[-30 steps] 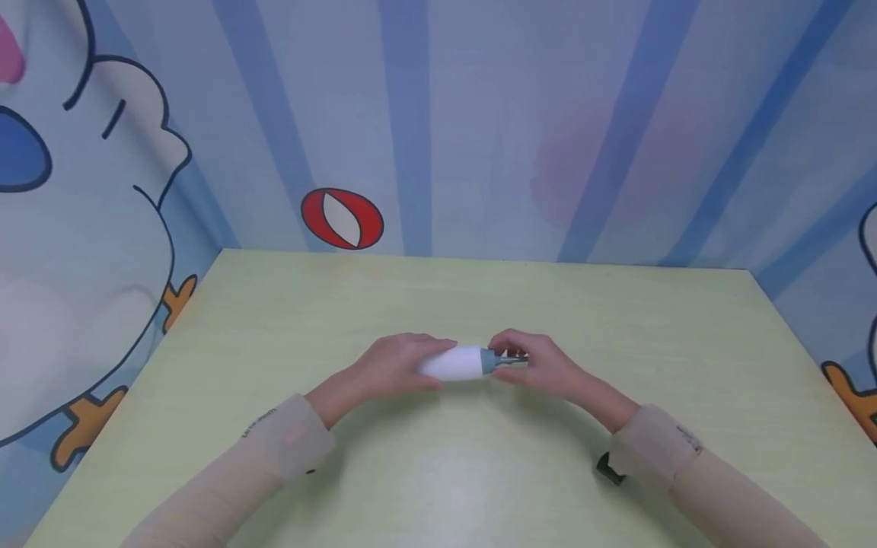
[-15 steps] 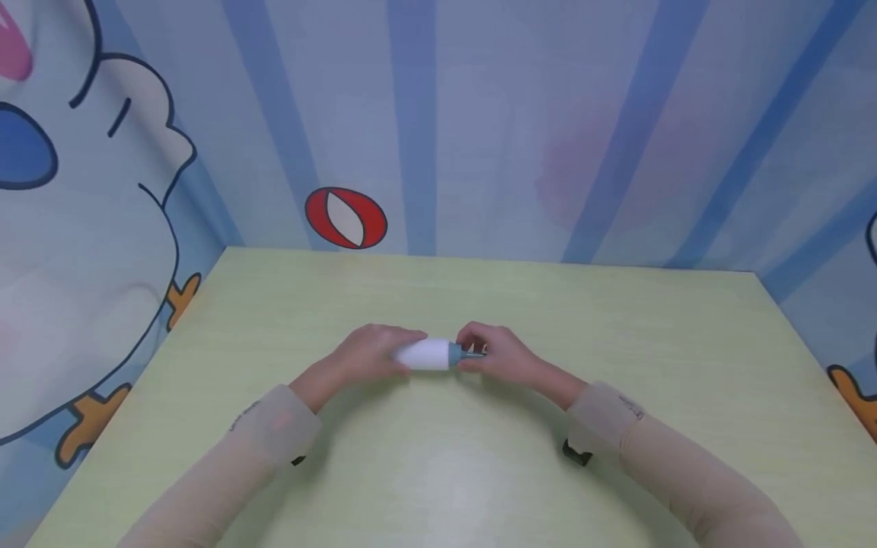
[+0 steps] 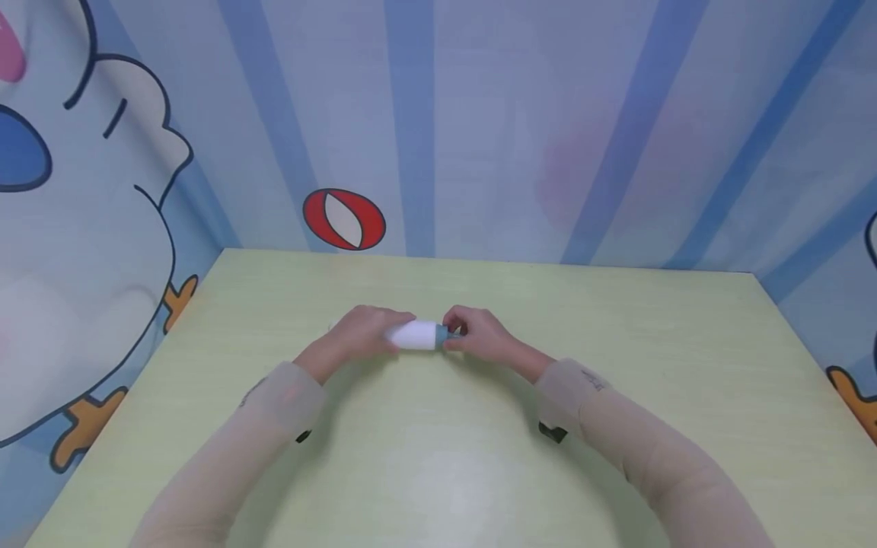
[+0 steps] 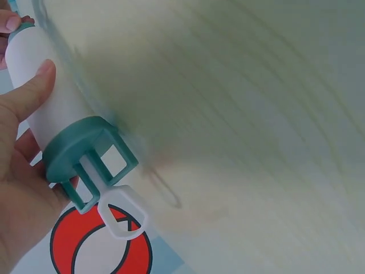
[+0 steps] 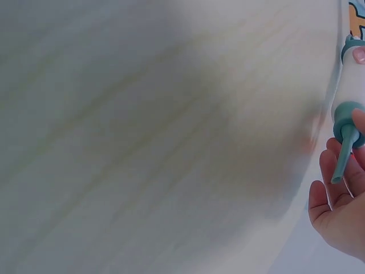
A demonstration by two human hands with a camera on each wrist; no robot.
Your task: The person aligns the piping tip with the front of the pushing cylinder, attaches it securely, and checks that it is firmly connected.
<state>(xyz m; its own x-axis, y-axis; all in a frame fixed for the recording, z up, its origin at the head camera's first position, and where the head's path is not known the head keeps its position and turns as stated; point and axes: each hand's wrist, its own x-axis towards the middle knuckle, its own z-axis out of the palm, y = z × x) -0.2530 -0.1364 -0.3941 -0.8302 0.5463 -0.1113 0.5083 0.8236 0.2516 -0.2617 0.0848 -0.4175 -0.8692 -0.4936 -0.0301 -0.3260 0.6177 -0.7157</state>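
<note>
In the head view, a white-barrelled icing syringe lies level between the hands, just above the table. My left hand grips its barrel, with the thumb along the near side in the left wrist view. There the teal end cap has square finger loops, and a white plunger ring sticks out past them. At the other end, my right hand pinches the teal collar between thumb and fingers. A slim teal nozzle points out over the right palm in the right wrist view.
A pale yellow-green table spreads under both arms. Behind it stands a blue striped wall with a printed red-and-white ball. Cartoon figures are printed on the left wall and at the right edge.
Both hands and the syringe have moved left and farther from the body, toward the back wall. The right fingers have closed in around the collar, covering more of the nozzle.
</note>
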